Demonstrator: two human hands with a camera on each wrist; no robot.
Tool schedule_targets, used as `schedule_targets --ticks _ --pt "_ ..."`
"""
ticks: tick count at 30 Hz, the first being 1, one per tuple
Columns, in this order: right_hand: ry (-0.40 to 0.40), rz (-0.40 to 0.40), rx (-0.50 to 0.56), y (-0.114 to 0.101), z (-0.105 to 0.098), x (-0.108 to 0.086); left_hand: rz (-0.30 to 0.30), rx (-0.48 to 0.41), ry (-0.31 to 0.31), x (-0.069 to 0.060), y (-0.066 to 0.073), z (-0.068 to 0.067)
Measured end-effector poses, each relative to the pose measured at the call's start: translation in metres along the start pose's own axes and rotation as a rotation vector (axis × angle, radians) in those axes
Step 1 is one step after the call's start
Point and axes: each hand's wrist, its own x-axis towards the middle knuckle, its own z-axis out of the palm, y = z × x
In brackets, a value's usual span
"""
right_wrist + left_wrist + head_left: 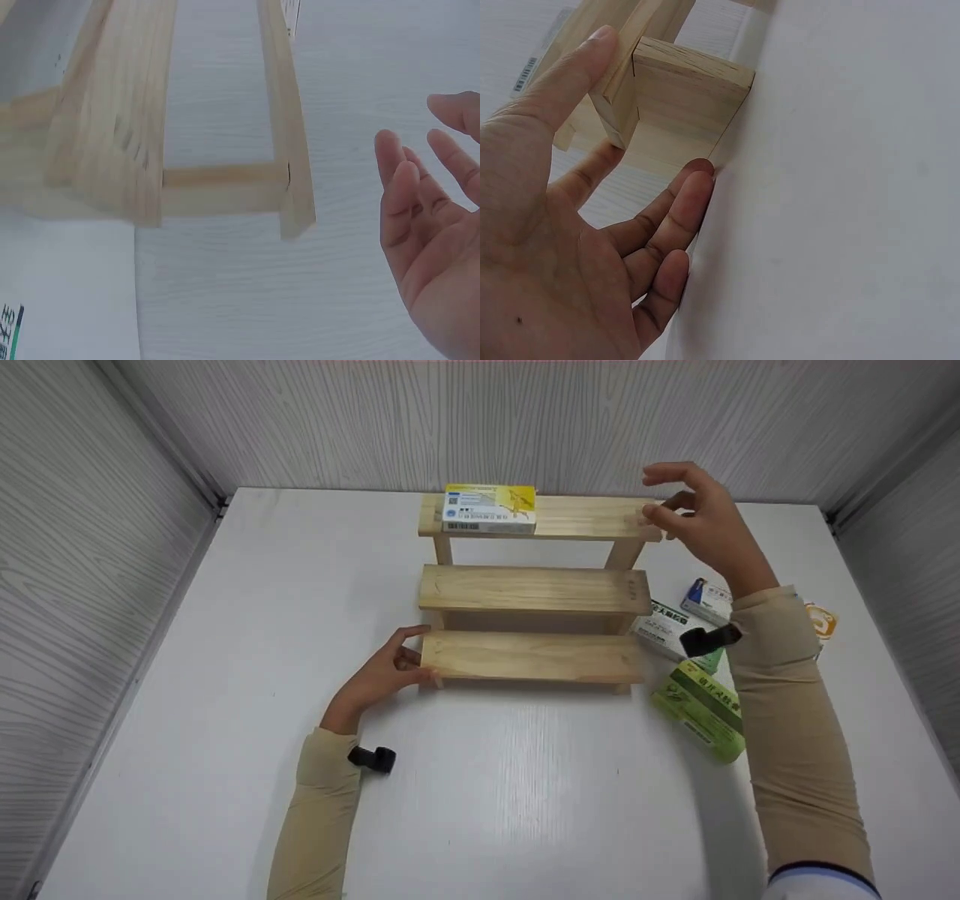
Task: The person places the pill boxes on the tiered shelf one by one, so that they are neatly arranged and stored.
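Pale wooden 3-tier stand (534, 589): on white tabletop (525, 787), approx. centre of my head feed.
Bare L hand (375, 679): I see thumb & index pinching L end of lowest board (532, 655).
Bare R hand (709, 521): released, fingers loosely bent, just beside R end of top board (592, 516), apart from it.
White-and-yellow flat carton (487, 510): atop stand, nr L end.
R of stand: green carton (701, 709), white-and-green carton (667, 630), blue-and-white carton (706, 601), partly behind beige R sleeve (795, 720).
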Motion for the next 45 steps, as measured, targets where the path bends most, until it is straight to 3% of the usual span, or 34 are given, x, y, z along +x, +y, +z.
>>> schedule_targets --ticks 9,16,19,28,39,45 --pt "-0.025 0.069 -0.128 0.038 -0.04 -0.022 -0.004 0.021 0.006 -0.001 0.002 0.0" --pt "-0.098 0.203 -0.158 0.072 -0.062 -0.04 -0.003 0.032 0.02 0.021 -0.033 0.0" --pt "-0.122 0.239 -0.153 0.089 -0.067 -0.051 0.006 0.021 0.024 0.021 -0.036 0.001" --pt "-0.176 0.328 -0.151 0.126 -0.07 -0.085 0.024 -0.004 0.025 0.02 -0.038 -0.001" --pt "-0.292 0.328 -0.209 0.14 -0.054 -0.11 0.028 0.003 0.033 0.02 -0.037 -0.001" --pt "-0.371 0.382 -0.204 0.149 -0.046 -0.118 0.02 0.005 0.031 0.02 -0.036 0.001"
